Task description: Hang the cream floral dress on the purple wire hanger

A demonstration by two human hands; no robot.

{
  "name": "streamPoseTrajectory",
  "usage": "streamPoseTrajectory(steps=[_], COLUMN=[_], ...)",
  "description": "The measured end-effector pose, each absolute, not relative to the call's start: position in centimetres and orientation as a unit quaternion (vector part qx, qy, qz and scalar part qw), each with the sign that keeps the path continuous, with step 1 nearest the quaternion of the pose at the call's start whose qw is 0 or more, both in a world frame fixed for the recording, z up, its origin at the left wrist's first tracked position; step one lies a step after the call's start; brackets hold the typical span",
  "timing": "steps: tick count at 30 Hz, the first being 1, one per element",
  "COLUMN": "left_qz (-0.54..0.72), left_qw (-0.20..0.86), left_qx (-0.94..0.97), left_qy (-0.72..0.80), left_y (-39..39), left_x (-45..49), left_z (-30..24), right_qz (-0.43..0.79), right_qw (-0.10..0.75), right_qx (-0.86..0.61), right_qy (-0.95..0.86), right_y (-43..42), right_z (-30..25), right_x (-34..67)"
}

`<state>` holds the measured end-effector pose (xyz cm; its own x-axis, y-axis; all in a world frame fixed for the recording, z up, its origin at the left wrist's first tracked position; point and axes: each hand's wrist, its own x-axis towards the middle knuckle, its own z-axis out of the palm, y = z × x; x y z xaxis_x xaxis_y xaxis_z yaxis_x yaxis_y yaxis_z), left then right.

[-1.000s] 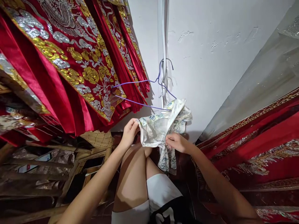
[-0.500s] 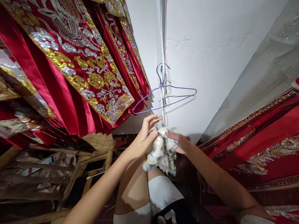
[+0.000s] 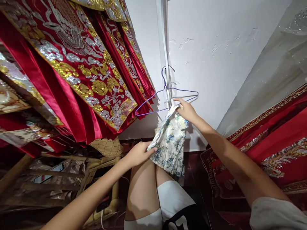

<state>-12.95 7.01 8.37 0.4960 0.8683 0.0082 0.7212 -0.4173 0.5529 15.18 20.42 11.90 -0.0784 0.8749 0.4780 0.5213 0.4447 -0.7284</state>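
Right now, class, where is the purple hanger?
In the head view, the purple hanger hangs slightly right of centre, in front of the white wall, mostly above the floral garment.

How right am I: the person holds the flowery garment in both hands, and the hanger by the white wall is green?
The hanger is purple, not green, as the head view shows. It is by the white wall, and the left hand and right hand do both hold the flowery garment.
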Motion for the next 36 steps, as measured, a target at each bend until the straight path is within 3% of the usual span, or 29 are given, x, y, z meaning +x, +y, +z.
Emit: streamPoseTrajectory(steps=[4, 7, 12, 17, 19, 23, 28, 31, 33, 36], left_qz=[0.046, 0.083, 0.201, 0.031, 0.047, 0.258, 0.390, 0.457, 0.478, 0.464], left_qw=[0.064, -0.019, 0.007, 0.162, 0.132, 0.008, 0.153, 0.253, 0.326, 0.431], left_qx=[0.841, 0.823, 0.822, 0.792, 0.802, 0.835, 0.812, 0.755, 0.710, 0.659], left_qy=[0.535, 0.561, 0.534, 0.588, 0.580, 0.487, 0.408, 0.397, 0.401, 0.405], left_y=[9.1, 11.5, 16.0, 17.6, 17.4, 16.9, 17.1, 17.1, 17.0, 17.3], left_x=[-14.3, -15.8, -17.1, -16.0, -15.1, -13.4, -12.6, -12.5, -12.5, -12.7], left_z=[9.6, 10.2, 12.1, 13.8, 14.2, 15.8, 17.7, 17.6, 17.3, 17.4], right_qz=[0.225, 0.226, 0.223, 0.211, 0.212, 0.258, 0.248, 0.160, 0.118, 0.117], right_qw=[0.441, 0.420, 0.423, 0.409, 0.416, 0.425, 0.425, 0.494, 0.528, 0.503], right_qx=[-0.482, -0.473, -0.468, -0.486, -0.476, -0.447, -0.452, -0.496, -0.524, -0.553], right_qy=[-0.723, -0.741, -0.743, -0.743, -0.745, -0.744, -0.744, -0.696, -0.658, -0.653], right_y=[23.0, 21.5, 18.0, 17.3, 17.3, 16.7, 15.9, 16.7, 18.0, 20.1], right_z=[9.0, 8.5, 9.9, 10.2, 9.9, 10.1, 11.2, 12.0, 12.5, 13.4], right_x=[17.0, 18.4, 19.6, 20.0, 20.1, 19.5, 20.1, 22.5, 24.3, 26.3])
